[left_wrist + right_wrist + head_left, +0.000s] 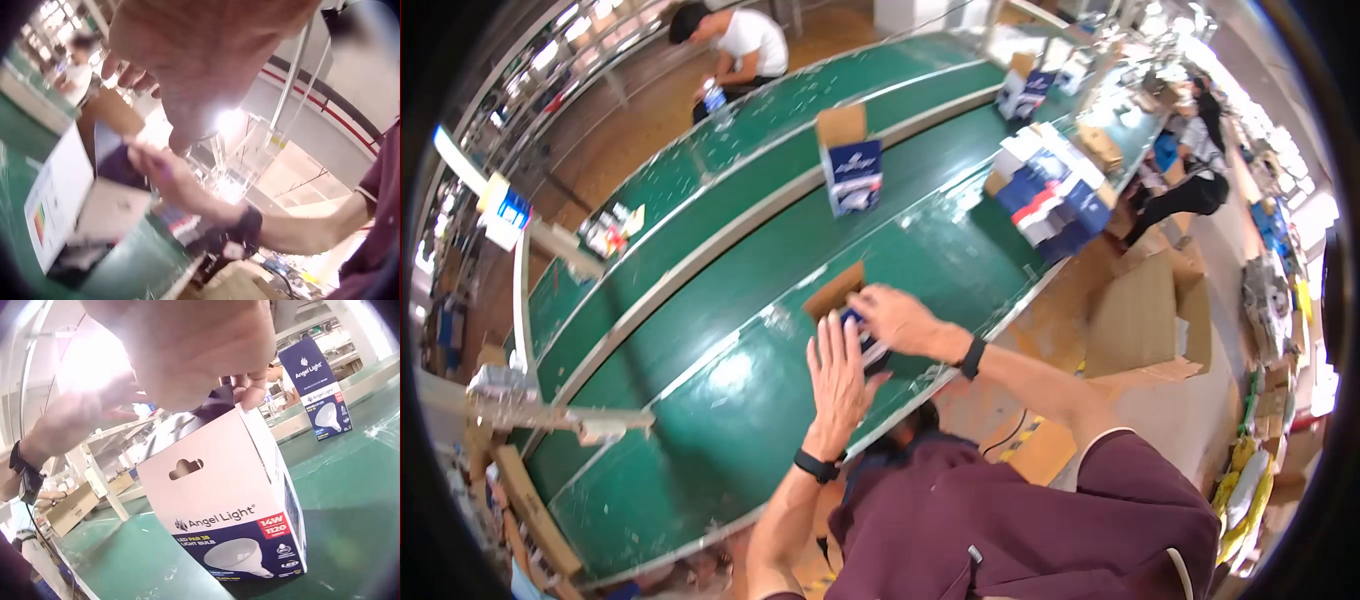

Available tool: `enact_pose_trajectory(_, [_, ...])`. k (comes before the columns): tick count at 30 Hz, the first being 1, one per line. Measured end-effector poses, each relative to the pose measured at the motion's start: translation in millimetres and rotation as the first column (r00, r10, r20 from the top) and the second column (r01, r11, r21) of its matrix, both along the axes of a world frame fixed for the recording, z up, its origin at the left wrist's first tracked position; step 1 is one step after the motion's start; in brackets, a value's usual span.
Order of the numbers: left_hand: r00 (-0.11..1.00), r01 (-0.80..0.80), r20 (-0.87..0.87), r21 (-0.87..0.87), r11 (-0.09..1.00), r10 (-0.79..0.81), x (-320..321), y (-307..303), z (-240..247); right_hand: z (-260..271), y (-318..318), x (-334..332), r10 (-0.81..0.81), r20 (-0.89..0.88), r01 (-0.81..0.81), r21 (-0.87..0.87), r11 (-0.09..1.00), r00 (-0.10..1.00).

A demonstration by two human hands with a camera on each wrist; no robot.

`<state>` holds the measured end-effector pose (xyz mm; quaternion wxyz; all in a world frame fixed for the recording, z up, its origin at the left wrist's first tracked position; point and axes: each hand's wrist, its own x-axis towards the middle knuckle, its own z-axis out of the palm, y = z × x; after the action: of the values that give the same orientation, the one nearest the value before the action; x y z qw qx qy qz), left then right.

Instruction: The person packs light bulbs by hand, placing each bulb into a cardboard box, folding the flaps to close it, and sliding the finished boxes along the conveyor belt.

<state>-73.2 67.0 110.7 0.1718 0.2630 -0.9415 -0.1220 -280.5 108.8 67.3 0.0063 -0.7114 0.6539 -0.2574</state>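
A small blue-and-white light bulb box [874,354] stands on the green work surface, its brown-lined top flap [837,288] raised. In the right wrist view, its front [215,494] carries a bulb picture and a hang hole. My right hand [905,322] is over the top, with curled fingers pinching a dark flap at the box's upper edge. Long, straight fingers of my left hand [836,380] lie along the near left side of the box. The left wrist view shows the white side panel [59,197]; the box's inside is mostly hidden.
Another blue box [855,175] with its flap up stands farther back on the green conveyor [730,370]. Several similar boxes [1050,190] are grouped at the right. A large brown carton [1140,315] sits beyond the right edge. A person [750,45] sits across the line.
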Motion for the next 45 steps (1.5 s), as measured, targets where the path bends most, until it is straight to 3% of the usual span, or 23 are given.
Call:
enact_pose_trajectory(1, [0.998,-0.027,0.057,-0.022,0.999,0.028,-10,7,-24,-3,6,-2,0.003,-0.184,0.001,0.026,1.0,0.983])
enact_pose_trajectory(3, [0.999,-0.044,0.008,-0.056,0.997,0.044,-18,6,-67,-14,15,-9,0.111,-0.21,-0.068,0.2,0.977,0.971])
enact_pose_trajectory(5, [1.0,-0.013,0.016,-0.062,0.998,0.014,-17,0,-84,-12,28,-14,0.175,-0.215,-0.149,0.131,0.98,0.961])
enact_pose_trajectory(9, [0.999,0.039,-0.01,-0.068,0.997,-0.039,-17,-6,-89,-3,48,-11,0.226,-0.184,-0.182,0.228,0.957,0.957])
enact_pose_trajectory(11, [0.995,0.1,0.014,-0.044,0.994,-0.1,-19,-2,-73,-57,38,-4,0.033,-0.299,-0.015,0.064,0.998,0.954])
enact_pose_trajectory(16, [0.978,0.073,0.196,-0.017,0.997,-0.069,-24,-8,-80,-63,28,-2,0.153,-0.239,-0.121,0.143,0.982,0.959])
enact_pose_trajectory(19, [0.938,0.015,0.34,0.153,0.988,-0.067,-29,-4,-77,-56,32,-8,0.26,-0.233,-0.157,0.384,0.91,0.937])
enact_pose_trajectory(20, [0.975,-0.007,0.217,0.201,0.98,-0.037,-27,-2,-73,-57,38,-9,0.194,-0.127,-0.161,0.232,0.959,0.973])
enact_pose_trajectory(23, [0.981,0.125,-0.154,0.035,0.992,-0.118,-10,-3,-86,-54,49,-25,0.237,-0.174,-0.267,-0.171,0.949,0.956])
enact_pose_trajectory(26, [0.982,0.12,-0.139,-0.066,0.99,-0.129,0,13,-80,-51,52,-30,0.289,-0.145,-0.296,-0.03,0.955,0.946])
enact_pose_trajectory(29, [0.977,-0.109,-0.19,-0.037,0.993,0.1,-20,31,-45,-50,48,-40,0.353,-0.144,-0.354,0.018,0.935,0.925])
enact_pose_trajectory(30, [0.976,-0.09,-0.202,-0.017,0.996,0.084,-15,31,-50,-46,43,-43,0.38,-0.142,-0.382,0.01,0.924,0.914])
enact_pose_trajectory(32, [0.969,-0.059,-0.241,0.018,0.998,0.061,-11,22,-67,-31,53,-47,0.19,0.297,-0.169,-0.096,0.981,0.936])
enact_pose_trajectory(34, [0.961,-0.023,-0.274,0.02,1.0,0.028,-6,23,-87,-26,53,-64,0.002,0.627,0.02,-0.028,0.999,0.779])
enact_pose_trajectory(35, [0.959,-0.001,-0.282,0.026,1.0,0.008,-2,25,-96,-33,51,-70,-0.099,0.734,0.087,0.054,0.995,0.671])
enact_pose_trajectory(36, [0.963,0.05,-0.267,0.023,0.998,-0.042,-1,25,-99,-44,44,-71,-0.152,0.898,-0.089,0.206,0.974,0.413])
enact_pose_trajectory(37, [0.965,0.108,-0.243,0.022,0.994,-0.099,2,21,-101,-58,39,-73,-0.234,0.902,-0.284,0.346,0.894,0.363])
enact_pose_trajectory(40, [0.952,0.248,-0.199,0.057,0.967,-0.233,1,3,-99,-73,30,-56,-0.196,0.9,-0.314,0.33,0.89,0.39])
enact_pose_trajectory(41, [0.949,0.279,-0.169,0.055,0.959,-0.266,-3,-5,-98,-84,24,-50,-0.092,0.935,-0.306,0.203,0.93,0.343])
enact_pose_trajectory(42, [0.948,0.308,-0.13,0.137,0.941,-0.291,-3,-15,-102,-89,17,-51,-0.082,0.893,-0.278,0.224,0.934,0.443])
enact_pose_trajectory(43, [0.938,0.341,-0.12,0.153,0.928,-0.325,2,-20,-113,-99,21,-47,-0.221,0.901,-0.247,0.326,0.912,0.373])
enact_pose_trajectory(44, [0.947,0.32,-0.095,0.202,0.926,-0.307,5,-21,-109,-71,22,-47,-0.264,0.902,-0.27,0.364,0.891,0.343])
enact_pose_trajectory(45, [0.951,0.308,-0.088,0.225,0.924,-0.296,-1,-23,-104,-81,16,-47,-0.257,0.92,-0.323,0.349,0.88,0.296])
